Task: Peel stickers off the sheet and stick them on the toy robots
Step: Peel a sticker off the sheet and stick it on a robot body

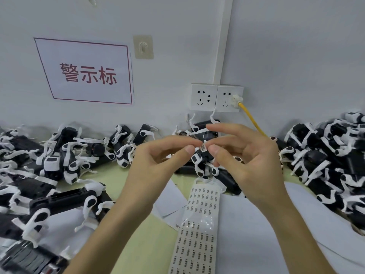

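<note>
1. Up above the middle of the bench, two bare hands meet, raised in front of the wall.
2. The right hand pinches a small sticker narrowly between thumb and forefinger, its other fingers spread.
3. The left hand has thumb and forefinger closed close to the sticker's left edge; whether they touch it I cannot tell.
4. A long sticker sheet lies flat below the hands, running to the bench's near edge.
5. Black-and-white toy robots lie heaped along the left, back and right edges.
6. One toy robot sits just behind the fingertips.
</note>
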{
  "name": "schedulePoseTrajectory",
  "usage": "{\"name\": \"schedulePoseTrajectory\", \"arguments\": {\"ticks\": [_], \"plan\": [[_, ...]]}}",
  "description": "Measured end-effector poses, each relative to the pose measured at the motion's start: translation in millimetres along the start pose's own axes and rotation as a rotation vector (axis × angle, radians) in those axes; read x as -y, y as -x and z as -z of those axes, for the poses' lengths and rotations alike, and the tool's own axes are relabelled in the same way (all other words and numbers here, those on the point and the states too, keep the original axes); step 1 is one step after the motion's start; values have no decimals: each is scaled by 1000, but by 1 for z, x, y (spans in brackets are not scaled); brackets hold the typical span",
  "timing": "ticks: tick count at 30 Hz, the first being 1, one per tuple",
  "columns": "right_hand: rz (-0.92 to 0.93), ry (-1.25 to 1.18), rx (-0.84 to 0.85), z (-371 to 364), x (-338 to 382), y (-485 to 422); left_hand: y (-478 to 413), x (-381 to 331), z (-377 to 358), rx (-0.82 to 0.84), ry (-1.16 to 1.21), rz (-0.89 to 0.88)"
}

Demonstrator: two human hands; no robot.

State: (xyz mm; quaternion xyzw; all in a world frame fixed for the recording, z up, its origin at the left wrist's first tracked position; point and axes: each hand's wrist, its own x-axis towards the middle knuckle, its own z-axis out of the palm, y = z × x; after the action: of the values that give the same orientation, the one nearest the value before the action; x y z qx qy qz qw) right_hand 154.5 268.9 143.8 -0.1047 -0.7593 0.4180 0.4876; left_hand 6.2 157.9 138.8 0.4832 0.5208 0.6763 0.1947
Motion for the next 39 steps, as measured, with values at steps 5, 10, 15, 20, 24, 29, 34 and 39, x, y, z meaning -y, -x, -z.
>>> {"name": "schedulePoseTrajectory", "arguments": {"ticks": [5, 10, 15, 20, 24, 29, 34, 39], "plan": [[5, 1, -3, -1, -1, -1, -1, 1, 3, 75, 35, 66], [-17, 11, 5, 0, -3, -2, 0, 0, 2, 110, 47, 108], [-36, 3, 20, -2, -3, -3, 0, 2, 2, 106, 39, 110], [-49, -11, 17, -4, -4, -2, 0, 1, 3, 108, 43, 96], [-36, 5, 26, -6, -4, -1, -2, 5, 1, 2, -81, 45], [-34, -2, 61, -7, -1, 1, -4, 13, 2, -92, -181, -51], [-49, 8, 23, -11, -2, 0, -2, 13, 1, -94, -209, -126], [-62, 68, -6, -11, -5, 1, 1, 12, -2, -87, -232, -137]]}}
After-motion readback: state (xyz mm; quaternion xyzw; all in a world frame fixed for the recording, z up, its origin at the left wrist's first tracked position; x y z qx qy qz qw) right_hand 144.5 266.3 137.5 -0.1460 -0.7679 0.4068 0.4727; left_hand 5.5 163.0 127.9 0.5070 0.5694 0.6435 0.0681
